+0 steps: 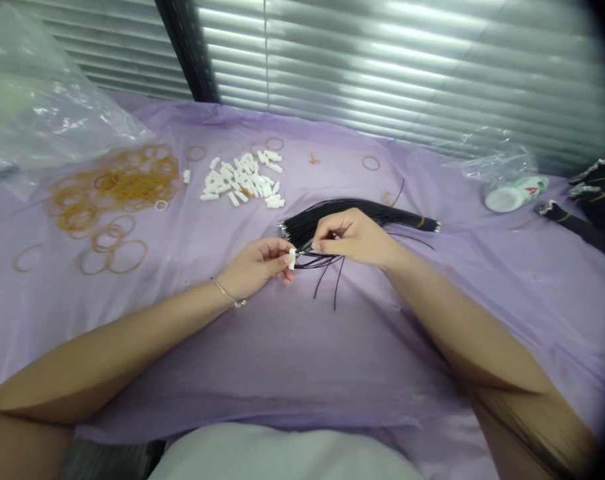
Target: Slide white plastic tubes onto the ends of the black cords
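Note:
Between the thumb and fingers of my left hand is a small white connector housing. Several thin black wires run from the housing toward the right. My right hand pinches a black wire close to the housing, its metal end pointing at it; whether the tip is inside I cannot tell. Just behind my right hand lies a thick bundle of black wires with metal terminals at its left end. Loose wire ends hang down below my right hand onto the cloth.
A pile of white connector housings lies behind my left hand. Yellow rubber bands are heaped at the left near a clear plastic bag. A white-and-green cup-like container and more wire bundles lie right. Purple cloth covers the table.

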Motion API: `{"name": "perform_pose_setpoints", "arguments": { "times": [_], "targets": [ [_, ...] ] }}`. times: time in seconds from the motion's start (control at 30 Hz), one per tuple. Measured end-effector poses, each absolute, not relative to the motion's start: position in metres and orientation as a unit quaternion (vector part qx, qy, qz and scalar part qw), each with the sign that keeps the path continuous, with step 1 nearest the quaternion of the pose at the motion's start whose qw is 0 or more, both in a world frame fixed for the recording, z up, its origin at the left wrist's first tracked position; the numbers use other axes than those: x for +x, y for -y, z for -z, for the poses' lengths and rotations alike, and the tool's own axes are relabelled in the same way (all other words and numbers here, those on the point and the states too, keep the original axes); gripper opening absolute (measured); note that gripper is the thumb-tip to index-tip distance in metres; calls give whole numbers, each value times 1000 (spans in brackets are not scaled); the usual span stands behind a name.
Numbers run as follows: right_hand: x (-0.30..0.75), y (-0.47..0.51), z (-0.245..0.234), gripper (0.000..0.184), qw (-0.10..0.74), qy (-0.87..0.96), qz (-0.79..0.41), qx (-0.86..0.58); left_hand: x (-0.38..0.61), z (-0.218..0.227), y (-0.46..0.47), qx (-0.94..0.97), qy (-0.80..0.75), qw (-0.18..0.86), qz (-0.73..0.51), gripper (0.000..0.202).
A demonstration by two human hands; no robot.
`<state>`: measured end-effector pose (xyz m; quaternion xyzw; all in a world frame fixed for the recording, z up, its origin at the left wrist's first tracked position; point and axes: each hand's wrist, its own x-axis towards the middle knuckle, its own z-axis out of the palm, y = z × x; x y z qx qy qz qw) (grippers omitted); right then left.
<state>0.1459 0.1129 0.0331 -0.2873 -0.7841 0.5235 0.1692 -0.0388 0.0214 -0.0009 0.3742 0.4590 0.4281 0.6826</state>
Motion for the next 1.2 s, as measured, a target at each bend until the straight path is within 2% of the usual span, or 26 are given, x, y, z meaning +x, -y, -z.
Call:
{"name": "perform_pose_setpoints", "arguments": {
  "times": [0.13, 0.3, 0.4, 0.57, 0.8, 1.2],
  "targets": [
    [154, -120, -36, 8, 162, 782, -548, -247, -39, 4, -23, 362, -458, 682, -440, 25],
    [162, -127, -41, 8, 255, 739, -543, -306, -42, 7, -26, 347, -443, 697, -444, 29],
    [153, -125, -33, 14, 291, 742, -511, -323, -43, 6, -24, 359, -437, 701, -434, 28],
    [140, -119, -19, 14, 359, 720, -495, -329, -44, 5, -22, 374, -425, 702, -432, 28],
    [141, -108, -28, 6, 252, 797, -457, -303, -46, 10, -23, 361, -423, 708, -436, 30],
    [139, -103, -22, 8, 242, 824, -414, -301, -45, 8, -24, 354, -421, 713, -434, 26]
  ]
}}
